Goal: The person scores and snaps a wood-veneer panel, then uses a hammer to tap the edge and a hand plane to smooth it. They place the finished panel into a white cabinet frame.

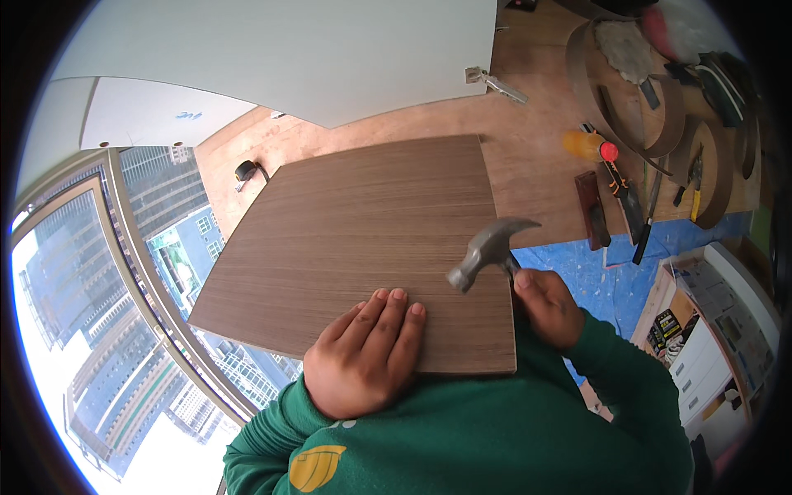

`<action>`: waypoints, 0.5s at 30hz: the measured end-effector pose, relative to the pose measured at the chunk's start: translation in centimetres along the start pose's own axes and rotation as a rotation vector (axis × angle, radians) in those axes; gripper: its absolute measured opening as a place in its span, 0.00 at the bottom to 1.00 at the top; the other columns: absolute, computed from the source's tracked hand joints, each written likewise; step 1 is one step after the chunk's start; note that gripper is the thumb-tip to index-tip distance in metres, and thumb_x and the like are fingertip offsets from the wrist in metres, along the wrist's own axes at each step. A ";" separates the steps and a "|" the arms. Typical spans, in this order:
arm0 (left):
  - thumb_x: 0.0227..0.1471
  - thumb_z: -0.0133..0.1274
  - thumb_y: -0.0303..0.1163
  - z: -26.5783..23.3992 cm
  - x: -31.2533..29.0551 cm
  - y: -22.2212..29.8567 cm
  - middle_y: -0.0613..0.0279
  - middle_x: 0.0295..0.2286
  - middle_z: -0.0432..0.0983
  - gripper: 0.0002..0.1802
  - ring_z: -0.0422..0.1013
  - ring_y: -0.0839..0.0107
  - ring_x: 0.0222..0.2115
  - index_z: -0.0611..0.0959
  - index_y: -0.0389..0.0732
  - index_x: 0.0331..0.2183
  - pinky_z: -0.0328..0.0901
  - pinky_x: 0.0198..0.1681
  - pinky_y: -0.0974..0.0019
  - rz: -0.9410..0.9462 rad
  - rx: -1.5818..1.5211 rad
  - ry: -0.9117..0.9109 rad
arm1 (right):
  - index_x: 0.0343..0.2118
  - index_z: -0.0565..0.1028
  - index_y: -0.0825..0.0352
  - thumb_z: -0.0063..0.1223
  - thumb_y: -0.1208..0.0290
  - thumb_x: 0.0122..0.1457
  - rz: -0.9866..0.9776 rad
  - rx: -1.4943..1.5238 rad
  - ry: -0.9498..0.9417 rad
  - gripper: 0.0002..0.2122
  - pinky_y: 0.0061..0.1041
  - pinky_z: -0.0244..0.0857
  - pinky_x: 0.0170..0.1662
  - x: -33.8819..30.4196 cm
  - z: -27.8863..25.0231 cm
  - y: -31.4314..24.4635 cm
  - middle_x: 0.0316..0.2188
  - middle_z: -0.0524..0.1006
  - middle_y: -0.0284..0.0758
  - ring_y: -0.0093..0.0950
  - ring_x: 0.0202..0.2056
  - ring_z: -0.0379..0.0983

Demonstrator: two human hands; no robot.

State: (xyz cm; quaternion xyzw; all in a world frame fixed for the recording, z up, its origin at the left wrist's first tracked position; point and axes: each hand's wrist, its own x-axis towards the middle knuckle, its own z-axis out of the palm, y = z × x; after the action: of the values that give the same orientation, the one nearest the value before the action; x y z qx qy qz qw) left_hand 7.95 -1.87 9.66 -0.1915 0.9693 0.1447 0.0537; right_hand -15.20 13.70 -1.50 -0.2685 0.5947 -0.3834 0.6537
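Observation:
A brown wood-grain panel (355, 231) lies flat in front of me on a plywood floor. My left hand (367, 351) rests palm down on the panel's near edge, fingers together. My right hand (546, 307) grips the handle of a claw hammer (488, 249), whose grey steel head hovers just above the panel's near right corner. Both arms wear green sleeves.
A large white board (289, 49) lies beyond the panel, with a metal hinge (493, 82) at its edge. A tape measure (246, 172) sits left of the panel. Rolls of edge banding (660, 107), a glue bottle (587, 146) and hand tools lie at right. A window (99, 330) is at left.

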 end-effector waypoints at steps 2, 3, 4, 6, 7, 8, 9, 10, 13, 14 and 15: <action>0.51 0.57 0.27 0.1 -0.2 0.2 0.50 0.40 0.85 0.15 0.84 0.59 0.41 0.88 0.37 0.42 0.80 0.41 0.62 -0.017 -0.002 -0.018 | 0.28 0.72 0.67 0.39 0.56 0.77 0.018 -0.046 -0.091 0.23 0.26 0.61 0.33 -1.4 -0.2 -0.5 0.21 0.68 0.29 0.21 0.26 0.63; 0.51 0.57 0.27 0.2 -0.3 0.2 0.50 0.41 0.85 0.16 0.84 0.59 0.41 0.88 0.37 0.42 0.80 0.41 0.62 -0.008 -0.007 -0.003 | 0.28 0.72 0.68 0.40 0.56 0.77 0.026 -0.069 -0.135 0.22 0.26 0.61 0.33 -1.5 -0.5 -0.4 0.21 0.68 0.29 0.21 0.27 0.63; 0.51 0.57 0.27 0.2 -0.4 0.4 0.50 0.41 0.85 0.16 0.84 0.59 0.41 0.88 0.37 0.42 0.80 0.41 0.62 -0.006 -0.009 -0.004 | 0.28 0.72 0.68 0.39 0.56 0.77 -0.002 -0.059 -0.080 0.23 0.26 0.61 0.33 -1.1 -0.5 0.0 0.21 0.68 0.29 0.21 0.26 0.63; 0.46 0.58 0.29 0.4 -0.7 0.6 0.48 0.41 0.85 0.20 0.84 0.57 0.42 0.87 0.35 0.43 0.80 0.42 0.60 -0.008 -0.020 -0.010 | 0.27 0.71 0.67 0.39 0.55 0.77 -0.048 -0.040 0.010 0.23 0.26 0.61 0.33 0.9 0.1 1.8 0.20 0.68 0.29 0.21 0.26 0.63; 0.40 0.60 0.30 0.5 -0.8 0.7 0.46 0.42 0.85 0.25 0.84 0.55 0.43 0.87 0.34 0.44 0.80 0.44 0.58 -0.010 -0.026 -0.012 | 0.26 0.71 0.66 0.39 0.54 0.77 0.092 -0.027 0.042 0.24 0.26 0.61 0.32 2.6 -0.3 2.8 0.20 0.68 0.29 0.21 0.25 0.63; 0.34 0.62 0.31 0.5 -0.9 0.8 0.44 0.42 0.85 0.30 0.84 0.54 0.44 0.87 0.33 0.45 0.80 0.45 0.56 -0.013 -0.030 -0.011 | 0.25 0.71 0.66 0.39 0.54 0.77 0.099 0.001 0.061 0.24 0.26 0.61 0.31 4.6 -0.7 3.7 0.20 0.67 0.28 0.21 0.24 0.62; 0.34 0.62 0.31 0.6 -0.9 0.8 0.44 0.42 0.85 0.29 0.84 0.54 0.44 0.87 0.33 0.44 0.80 0.45 0.56 -0.014 -0.030 -0.010 | 0.25 0.70 0.66 0.39 0.53 0.77 0.208 -0.009 0.105 0.24 0.26 0.61 0.31 5.5 -0.7 4.2 0.20 0.67 0.28 0.21 0.24 0.62; 0.35 0.61 0.31 0.7 -1.1 0.9 0.44 0.42 0.85 0.29 0.84 0.54 0.43 0.87 0.33 0.44 0.80 0.45 0.56 -0.015 -0.034 -0.012 | 0.25 0.71 0.66 0.39 0.53 0.77 0.138 0.050 0.075 0.25 0.26 0.61 0.31 5.0 -0.3 4.4 0.19 0.66 0.28 0.21 0.24 0.62; 0.46 0.57 0.28 0.8 -1.2 0.9 0.47 0.41 0.85 0.20 0.84 0.56 0.42 0.87 0.35 0.44 0.80 0.43 0.59 -0.013 -0.013 -0.004 | 0.25 0.71 0.66 0.38 0.53 0.77 0.051 0.034 0.040 0.25 0.26 0.60 0.30 1.7 0.4 3.0 0.18 0.65 0.29 0.21 0.23 0.61; 0.52 0.55 0.27 0.9 -1.2 1.0 0.49 0.41 0.85 0.16 0.84 0.57 0.42 0.87 0.37 0.43 0.80 0.42 0.61 -0.024 0.002 -0.023 | 0.25 0.71 0.67 0.37 0.53 0.77 -0.040 -0.037 -0.001 0.25 0.26 0.60 0.30 -0.8 0.5 1.7 0.18 0.65 0.29 0.21 0.23 0.61; 0.52 0.55 0.27 0.6 -1.4 1.2 0.49 0.41 0.85 0.16 0.84 0.57 0.42 0.87 0.37 0.43 0.80 0.42 0.60 -0.013 -0.017 -0.009 | 0.25 0.71 0.67 0.37 0.52 0.77 -0.065 -0.136 -0.059 0.26 0.26 0.60 0.30 -3.0 0.7 0.6 0.18 0.65 0.29 0.22 0.23 0.61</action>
State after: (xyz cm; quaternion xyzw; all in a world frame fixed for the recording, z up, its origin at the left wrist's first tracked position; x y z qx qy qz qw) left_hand 8.82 -0.07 9.61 -0.1976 0.9665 0.1536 0.0572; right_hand -14.36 16.39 -0.16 -0.3427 0.5908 -0.3549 0.6384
